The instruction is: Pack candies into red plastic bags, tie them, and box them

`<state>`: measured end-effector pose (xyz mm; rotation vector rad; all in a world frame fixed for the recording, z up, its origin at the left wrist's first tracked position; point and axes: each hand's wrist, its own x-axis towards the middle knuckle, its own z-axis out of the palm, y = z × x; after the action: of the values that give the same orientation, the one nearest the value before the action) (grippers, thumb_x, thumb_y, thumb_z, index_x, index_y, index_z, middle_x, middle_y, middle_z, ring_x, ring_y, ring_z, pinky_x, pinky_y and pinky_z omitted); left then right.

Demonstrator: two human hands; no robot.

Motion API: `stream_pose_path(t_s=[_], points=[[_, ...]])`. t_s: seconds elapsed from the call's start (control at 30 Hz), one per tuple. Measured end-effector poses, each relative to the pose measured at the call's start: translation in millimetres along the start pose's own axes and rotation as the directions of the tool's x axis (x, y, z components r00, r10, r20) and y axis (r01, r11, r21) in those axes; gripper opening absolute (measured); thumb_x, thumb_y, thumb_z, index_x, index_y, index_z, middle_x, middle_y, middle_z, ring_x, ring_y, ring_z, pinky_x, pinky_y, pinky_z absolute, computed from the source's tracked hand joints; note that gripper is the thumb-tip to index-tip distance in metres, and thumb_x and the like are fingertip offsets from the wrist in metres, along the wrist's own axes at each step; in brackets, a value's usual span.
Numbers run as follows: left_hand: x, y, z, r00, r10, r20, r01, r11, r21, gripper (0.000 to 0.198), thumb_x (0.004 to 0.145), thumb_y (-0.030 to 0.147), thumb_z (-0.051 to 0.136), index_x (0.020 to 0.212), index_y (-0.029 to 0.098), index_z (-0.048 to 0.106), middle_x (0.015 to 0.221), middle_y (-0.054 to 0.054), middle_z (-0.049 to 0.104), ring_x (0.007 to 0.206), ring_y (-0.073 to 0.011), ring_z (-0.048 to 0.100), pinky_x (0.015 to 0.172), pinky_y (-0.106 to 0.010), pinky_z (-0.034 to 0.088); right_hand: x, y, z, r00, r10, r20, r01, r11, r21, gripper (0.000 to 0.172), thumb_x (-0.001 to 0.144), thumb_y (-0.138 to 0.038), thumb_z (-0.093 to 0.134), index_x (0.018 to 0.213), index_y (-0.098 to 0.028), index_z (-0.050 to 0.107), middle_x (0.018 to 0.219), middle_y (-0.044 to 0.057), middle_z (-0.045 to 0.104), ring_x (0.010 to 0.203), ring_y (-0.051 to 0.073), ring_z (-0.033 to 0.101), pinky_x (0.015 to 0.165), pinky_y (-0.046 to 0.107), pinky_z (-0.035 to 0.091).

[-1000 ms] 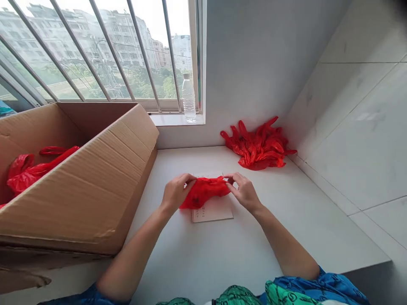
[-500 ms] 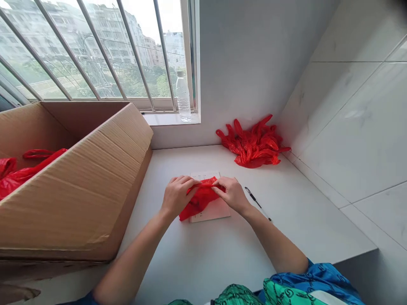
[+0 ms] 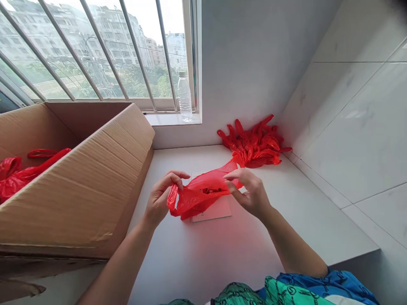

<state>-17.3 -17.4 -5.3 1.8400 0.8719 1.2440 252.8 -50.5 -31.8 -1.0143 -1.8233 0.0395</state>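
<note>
Near table [image 3: 206, 258]: open surface between the left forearm [image 3: 122, 262] and right forearm [image 3: 292, 241]; a hand could pass low here as far as the pad [image 3: 221, 210].
Right table: broad open room from the right forearm to the tiles [image 3: 359, 127].
Box [image 3: 95, 190]: tall wall closing off the left; the left forearm runs close along it.
Bag [image 3: 203, 186]: spread over the pad, barring the middle from the left hand [image 3: 160, 195] to the right hand [image 3: 249, 192].
Far strip: free surface left of the pile [image 3: 254, 144], behind the bag.
Pile: fills the far right corner.
Bottle [image 3: 185, 99]: stands on the sill before the bars.
</note>
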Motion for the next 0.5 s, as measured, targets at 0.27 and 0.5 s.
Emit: stream_pose_path(t_s=[0.27,0.5], points=[[-4,8,20.1,0.847,-0.003,0.532,-0.292,0.833,0.47,0.032,0.096,0.028,0.034,0.078,0.021,0.059,0.067,0.003,0.065,0.056,-0.0141,0.053,0.102,-0.041,0.037,6,19,39,0.687,0.243,0.685,-0.039,0.953,-0.3,0.079,0.068,-0.038,0.086,0.136,-0.02,0.048,0.13,0.016,0.055,0.106,0.031,0.061,0.072,0.034,0.051],[-6,-31,36.6,0.922,-0.221,0.319,-0.243,0.311,0.919,0.048,0.101,0.041,0.035,0.068,0.021,0.063,0.061,-0.004,0.066,0.068,-0.021,0.063,0.103,-0.045,0.03,15,30,44,0.571,0.423,0.704,-0.09,0.884,-0.458,0.098,0.065,-0.045,0.085,0.147,-0.022,0.038,0.139,0.018,0.05,0.105,0.032,0.061,0.075,0.035,0.048]])
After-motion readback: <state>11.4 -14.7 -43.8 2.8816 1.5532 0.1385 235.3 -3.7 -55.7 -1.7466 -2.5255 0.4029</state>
